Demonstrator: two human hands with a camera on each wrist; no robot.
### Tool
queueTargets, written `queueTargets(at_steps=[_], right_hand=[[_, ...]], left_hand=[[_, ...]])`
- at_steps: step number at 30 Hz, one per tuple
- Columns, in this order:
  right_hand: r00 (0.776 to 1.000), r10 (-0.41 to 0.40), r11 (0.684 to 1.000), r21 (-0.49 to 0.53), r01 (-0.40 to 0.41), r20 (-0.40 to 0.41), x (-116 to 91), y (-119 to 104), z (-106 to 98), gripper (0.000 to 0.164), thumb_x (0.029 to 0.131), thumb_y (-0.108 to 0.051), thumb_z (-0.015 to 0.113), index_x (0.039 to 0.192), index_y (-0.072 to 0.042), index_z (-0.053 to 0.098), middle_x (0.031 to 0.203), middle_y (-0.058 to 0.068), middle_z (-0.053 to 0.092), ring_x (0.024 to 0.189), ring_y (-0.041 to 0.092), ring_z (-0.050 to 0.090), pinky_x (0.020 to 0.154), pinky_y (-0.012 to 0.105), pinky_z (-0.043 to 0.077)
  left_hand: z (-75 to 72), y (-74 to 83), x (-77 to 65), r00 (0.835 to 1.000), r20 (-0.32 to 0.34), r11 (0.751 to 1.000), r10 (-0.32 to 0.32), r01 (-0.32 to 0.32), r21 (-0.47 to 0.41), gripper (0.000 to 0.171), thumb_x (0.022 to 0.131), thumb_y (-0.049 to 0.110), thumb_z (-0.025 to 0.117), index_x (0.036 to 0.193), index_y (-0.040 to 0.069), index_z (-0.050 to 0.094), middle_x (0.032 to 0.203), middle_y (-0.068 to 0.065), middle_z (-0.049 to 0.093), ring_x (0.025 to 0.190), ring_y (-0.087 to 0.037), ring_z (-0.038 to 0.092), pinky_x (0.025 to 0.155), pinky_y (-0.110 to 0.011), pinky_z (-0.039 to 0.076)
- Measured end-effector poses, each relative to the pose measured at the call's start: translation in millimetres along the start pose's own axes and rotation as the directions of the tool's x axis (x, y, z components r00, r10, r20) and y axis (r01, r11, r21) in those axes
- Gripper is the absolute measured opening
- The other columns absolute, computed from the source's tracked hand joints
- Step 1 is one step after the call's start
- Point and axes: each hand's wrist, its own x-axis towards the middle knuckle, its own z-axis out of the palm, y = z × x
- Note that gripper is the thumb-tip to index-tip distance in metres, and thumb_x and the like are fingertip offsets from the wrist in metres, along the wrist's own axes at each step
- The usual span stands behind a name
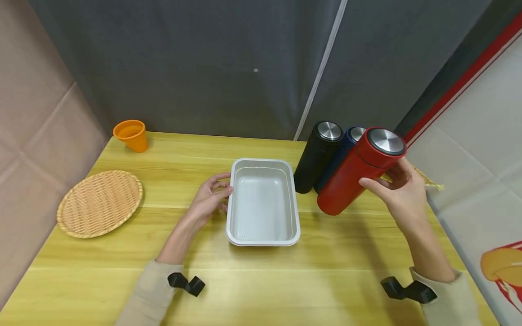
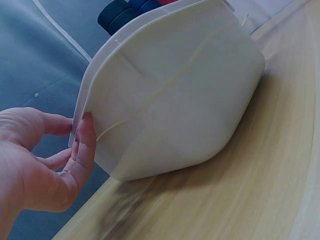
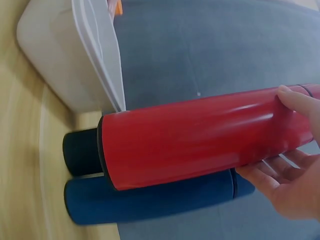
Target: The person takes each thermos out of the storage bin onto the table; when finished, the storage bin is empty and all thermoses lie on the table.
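In the head view my right hand (image 1: pixel 403 190) grips a red thermos (image 1: pixel 355 176) near its silver-topped lid. In the right wrist view the red thermos (image 3: pixel 200 140) overlaps a blue thermos (image 3: pixel 150 197) and a black thermos (image 3: pixel 82 152). My left hand (image 1: pixel 210 199) pinches the left rim of a white rectangular tub (image 1: pixel 263 203), thumb on the rim and fingers below it. The left wrist view shows the outer wall of that tub (image 2: pixel 170 95) with my left hand (image 2: pixel 45 155) at its edge. Inside, the tub shows a bare bottom.
At the back left stands an orange cup (image 1: pixel 132 136). A round woven tray (image 1: pixel 99 203) lies at the left of the wooden table (image 1: pixel 244 290). A dark curtain (image 1: pixel 183 68) hangs behind, and something yellow (image 1: pixel 428 179) shows behind my right hand.
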Motion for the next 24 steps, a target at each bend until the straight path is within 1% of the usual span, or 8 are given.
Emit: queueTargets(at_steps=[3, 6, 9, 12, 15, 18, 19, 24], right_hand=[[1.000, 0.007, 1.000, -0.019, -0.008, -0.021, -0.7, 3.9, -9.6, 0.062, 0.076, 0.018, 0.069, 0.134, -0.001, 0.054, 0.121, 0.012, 0.059, 0.103, 0.020, 0.058, 0.082, 0.018, 0.052], [1.000, 0.002, 1.000, -0.004, -0.002, -0.031, -0.8, 8.3, -19.8, 0.063, 0.077, 0.021, 0.067, 0.135, 0.000, 0.052, 0.121, 0.013, 0.059, 0.104, 0.020, 0.058, 0.082, 0.018, 0.053], [0.999, -0.007, 1.000, 0.007, 0.008, -0.054, -0.3, 13.3, -30.8, 0.062, 0.076, 0.022, 0.065, 0.134, 0.002, 0.053, 0.120, 0.013, 0.060, 0.102, 0.020, 0.059, 0.080, 0.018, 0.053], [0.996, 0.001, 1.000, -0.014, -0.002, -0.087, 0.3, 19.0, -42.5, 0.061, 0.077, 0.020, 0.066, 0.134, 0.001, 0.053, 0.119, 0.012, 0.060, 0.101, 0.019, 0.058, 0.078, 0.017, 0.054], [0.991, 0.032, 0.998, -0.047, -0.038, -0.128, 2.7, 25.9, -53.0, 0.060, 0.078, 0.016, 0.069, 0.133, -0.002, 0.055, 0.117, 0.010, 0.060, 0.101, 0.018, 0.057, 0.076, 0.015, 0.053], [0.982, 0.069, 0.993, -0.084, -0.085, -0.178, 6.4, 35.4, -60.8, 0.059, 0.077, 0.012, 0.072, 0.132, -0.005, 0.057, 0.115, 0.006, 0.061, 0.102, 0.016, 0.056, 0.075, 0.012, 0.052], [0.978, 0.075, 0.988, -0.118, -0.099, -0.193, 7.8, 39.1, -62.7, 0.059, 0.078, 0.010, 0.073, 0.132, -0.006, 0.057, 0.115, 0.004, 0.061, 0.102, 0.015, 0.056, 0.075, 0.011, 0.051], [0.974, 0.109, 0.976, -0.166, -0.143, -0.199, 17.4, 59.6, -68.2, 0.057, 0.079, 0.005, 0.075, 0.132, -0.010, 0.057, 0.114, -0.001, 0.061, 0.105, 0.012, 0.054, 0.079, 0.013, 0.046]], left_hand=[[-0.6, 0.2, 0.0, 1.000, 0.001, 1.000, 0.002, -0.002, 0.004, 0.051, 0.094, 0.004, 0.059, 0.141, 0.007, 0.041, 0.122, -0.021, 0.049, 0.076, -0.018, 0.058, 0.055, -0.028, 0.055], [-0.9, 0.1, -0.1, 1.000, 0.007, 1.000, 0.001, -0.001, 0.004, 0.051, 0.094, 0.004, 0.059, 0.142, 0.007, 0.040, 0.122, -0.022, 0.049, 0.076, -0.019, 0.058, 0.055, -0.028, 0.055], [-0.6, -0.3, 0.0, 1.000, 0.014, 1.000, 0.000, 0.000, 0.000, 0.051, 0.095, 0.004, 0.059, 0.142, 0.007, 0.040, 0.123, -0.022, 0.049, 0.077, -0.019, 0.058, 0.056, -0.028, 0.055], [-0.3, -0.5, 0.1, 1.000, 0.015, 1.000, -0.002, 0.002, 0.004, 0.051, 0.095, 0.005, 0.059, 0.142, 0.007, 0.040, 0.123, -0.022, 0.049, 0.076, -0.018, 0.058, 0.056, -0.029, 0.055], [-0.6, -0.5, -0.1, 1.000, 0.009, 1.000, -0.005, 0.005, 0.008, 0.051, 0.095, 0.004, 0.059, 0.142, 0.007, 0.040, 0.122, -0.021, 0.049, 0.076, -0.018, 0.058, 0.056, -0.030, 0.055], [-0.7, -0.3, -0.3, 1.000, 0.005, 1.000, -0.008, 0.008, 0.011, 0.051, 0.095, 0.004, 0.059, 0.142, 0.008, 0.040, 0.121, -0.019, 0.050, 0.076, -0.018, 0.057, 0.057, -0.032, 0.055], [-0.7, -0.2, -0.2, 1.000, 0.005, 1.000, -0.007, 0.007, 0.012, 0.051, 0.095, 0.004, 0.059, 0.142, 0.008, 0.040, 0.121, -0.019, 0.050, 0.076, -0.018, 0.057, 0.057, -0.032, 0.055], [0.1, 0.3, -0.2, 1.000, 0.004, 1.000, -0.010, 0.010, 0.012, 0.050, 0.095, 0.004, 0.059, 0.141, 0.008, 0.041, 0.121, -0.019, 0.050, 0.077, -0.019, 0.057, 0.058, -0.032, 0.055]])
